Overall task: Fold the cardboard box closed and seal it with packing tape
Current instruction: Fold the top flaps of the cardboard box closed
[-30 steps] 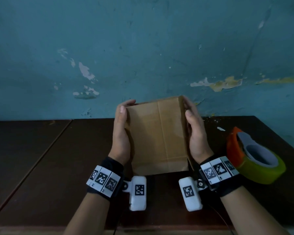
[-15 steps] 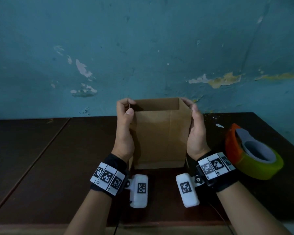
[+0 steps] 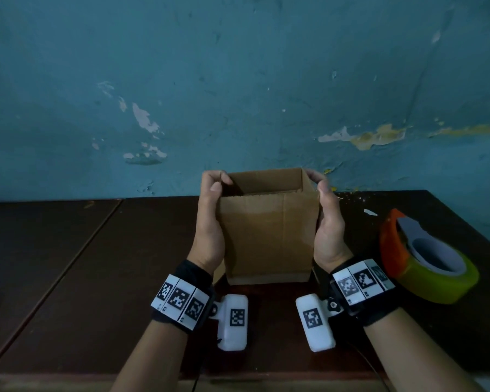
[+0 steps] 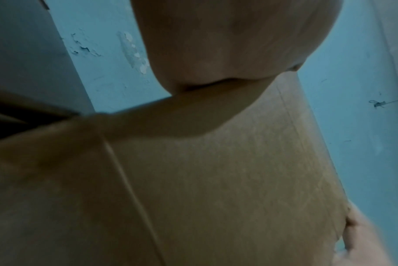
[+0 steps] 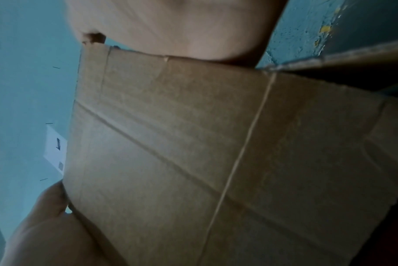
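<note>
my left hand (image 3: 210,222) curled round the left side of the cardboard box (image 3: 266,236), fingers hooked over its top edge, my right hand (image 3: 327,222) gripping the right side likewise, box upright and open-topped on the dark table (image 3: 96,264), tape roll (image 3: 425,256) off to the right, near my right wrist

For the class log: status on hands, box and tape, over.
Left hand and right hand grip the cardboard box by its sides. Box upright on table, top open, unsealed. Tape roll untouched at right. Nothing in the way.

Dark table (image 3: 96,264) (peeling blue wall (image 3: 238,80))
</note>
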`<action>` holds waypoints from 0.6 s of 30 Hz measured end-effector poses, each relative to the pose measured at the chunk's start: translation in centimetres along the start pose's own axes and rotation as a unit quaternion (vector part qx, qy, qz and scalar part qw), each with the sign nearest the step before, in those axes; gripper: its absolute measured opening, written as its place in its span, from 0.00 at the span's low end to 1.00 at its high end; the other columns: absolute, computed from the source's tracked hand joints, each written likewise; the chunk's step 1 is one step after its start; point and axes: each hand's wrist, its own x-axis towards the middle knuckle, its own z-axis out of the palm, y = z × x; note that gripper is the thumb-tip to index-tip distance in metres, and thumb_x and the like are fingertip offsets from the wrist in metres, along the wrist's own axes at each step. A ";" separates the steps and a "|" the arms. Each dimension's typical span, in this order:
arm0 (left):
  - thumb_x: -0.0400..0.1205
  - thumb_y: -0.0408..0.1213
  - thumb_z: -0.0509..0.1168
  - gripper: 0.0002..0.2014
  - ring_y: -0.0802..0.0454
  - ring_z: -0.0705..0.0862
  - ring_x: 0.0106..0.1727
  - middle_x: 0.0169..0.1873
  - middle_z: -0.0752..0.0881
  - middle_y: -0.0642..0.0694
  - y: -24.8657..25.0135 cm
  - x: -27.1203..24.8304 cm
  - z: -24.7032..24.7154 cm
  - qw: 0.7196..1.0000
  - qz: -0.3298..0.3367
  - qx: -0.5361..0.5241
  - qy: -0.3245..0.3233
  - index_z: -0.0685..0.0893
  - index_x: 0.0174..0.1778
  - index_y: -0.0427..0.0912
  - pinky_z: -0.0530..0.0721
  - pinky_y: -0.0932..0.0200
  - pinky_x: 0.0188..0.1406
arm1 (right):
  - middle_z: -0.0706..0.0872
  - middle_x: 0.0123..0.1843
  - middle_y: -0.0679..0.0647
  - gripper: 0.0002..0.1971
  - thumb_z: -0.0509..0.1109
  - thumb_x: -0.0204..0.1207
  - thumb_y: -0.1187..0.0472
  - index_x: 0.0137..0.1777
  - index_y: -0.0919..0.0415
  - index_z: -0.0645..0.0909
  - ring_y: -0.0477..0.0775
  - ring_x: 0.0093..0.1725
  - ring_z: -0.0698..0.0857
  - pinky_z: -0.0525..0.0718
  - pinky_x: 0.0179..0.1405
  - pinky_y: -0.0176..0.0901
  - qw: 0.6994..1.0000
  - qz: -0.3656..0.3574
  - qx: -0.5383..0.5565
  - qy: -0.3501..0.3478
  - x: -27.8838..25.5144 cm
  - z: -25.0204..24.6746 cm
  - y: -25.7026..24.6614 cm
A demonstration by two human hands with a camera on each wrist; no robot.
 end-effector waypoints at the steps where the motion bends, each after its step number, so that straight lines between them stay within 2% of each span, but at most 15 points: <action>1: 0.85 0.44 0.50 0.14 0.58 0.80 0.43 0.43 0.80 0.53 0.1 0.0 0.0 1.000 -0.003 0.000 -0.012 0.75 0.53 0.38 0.82 0.63 0.42 | 0.77 0.73 0.78 0.45 0.74 0.69 0.26 0.74 0.62 0.73 0.79 0.74 0.77 0.69 0.76 0.83 1.000 0.000 0.000 0.002 0.0 0.0 0.0; 5: 0.85 0.45 0.45 0.27 0.61 0.84 0.48 0.53 0.82 0.43 0.2 -0.2 0.0 0.999 -0.018 0.034 -0.039 0.77 0.62 0.25 0.83 0.67 0.44 | 0.82 0.69 0.70 0.42 0.74 0.69 0.27 0.72 0.60 0.75 0.68 0.69 0.83 0.76 0.73 0.75 1.000 0.006 0.008 -0.002 0.1 -0.2 0.1; 7: 0.86 0.49 0.43 0.30 0.58 0.86 0.57 0.61 0.83 0.40 0.1 -0.2 -0.4 0.997 -0.037 0.050 -0.041 0.79 0.65 0.28 0.84 0.64 0.50 | 0.82 0.68 0.68 0.43 0.75 0.68 0.28 0.72 0.61 0.74 0.66 0.67 0.84 0.77 0.72 0.72 1.000 0.008 0.018 0.000 0.1 -0.2 0.1; 9: 0.87 0.55 0.41 0.33 0.45 0.85 0.66 0.66 0.84 0.36 0.1 -0.3 -0.6 0.993 -0.070 0.076 -0.047 0.86 0.64 0.37 0.84 0.52 0.59 | 0.81 0.69 0.70 0.43 0.75 0.68 0.28 0.72 0.61 0.75 0.68 0.69 0.82 0.74 0.75 0.74 1.000 0.004 0.021 0.007 0.1 -0.2 0.3; 10: 0.87 0.58 0.40 0.35 0.40 0.85 0.66 0.65 0.86 0.36 0.2 -0.4 -0.6 0.992 -0.089 0.082 -0.046 0.88 0.62 0.40 0.84 0.47 0.61 | 0.80 0.69 0.72 0.43 0.75 0.68 0.28 0.71 0.60 0.76 0.69 0.69 0.81 0.73 0.76 0.76 1.000 0.004 0.023 0.008 0.1 -0.2 0.3; 11: 0.87 0.59 0.40 0.36 0.40 0.86 0.65 0.62 0.88 0.37 0.2 -0.5 -0.6 0.990 -0.103 0.081 -0.042 0.90 0.60 0.40 0.84 0.48 0.61 | 0.80 0.70 0.74 0.41 0.75 0.68 0.27 0.70 0.58 0.77 0.71 0.70 0.81 0.72 0.76 0.77 1.000 0.007 0.025 0.009 0.1 -0.3 0.4; 14: 0.87 0.58 0.40 0.38 0.46 0.90 0.58 0.56 0.93 0.39 0.8 -0.8 -0.4 0.990 -0.120 0.072 -0.036 0.91 0.58 0.36 0.86 0.61 0.52 | 0.80 0.72 0.73 0.36 0.74 0.67 0.25 0.66 0.51 0.83 0.73 0.73 0.79 0.71 0.78 0.78 0.999 0.026 0.015 0.014 0.1 -0.4 0.2; 16: 0.90 0.57 0.40 0.37 0.48 0.92 0.54 0.51 0.94 0.40 1.0 -1.0 -0.3 0.990 -0.131 0.049 -0.036 0.92 0.54 0.38 0.87 0.63 0.48 | 0.86 0.65 0.64 0.36 0.75 0.68 0.27 0.66 0.53 0.81 0.65 0.68 0.84 0.76 0.76 0.72 0.999 0.046 0.005 0.024 0.4 -0.8 0.3; 18: 0.92 0.51 0.41 0.33 0.53 0.93 0.47 0.43 0.95 0.44 1.3 -1.3 0.0 0.989 -0.142 0.023 -0.019 0.91 0.49 0.40 0.87 0.65 0.42 | 0.90 0.57 0.54 0.26 0.70 0.76 0.37 0.66 0.56 0.80 0.55 0.60 0.88 0.79 0.70 0.66 0.998 0.057 0.007 0.023 0.6 -1.1 0.6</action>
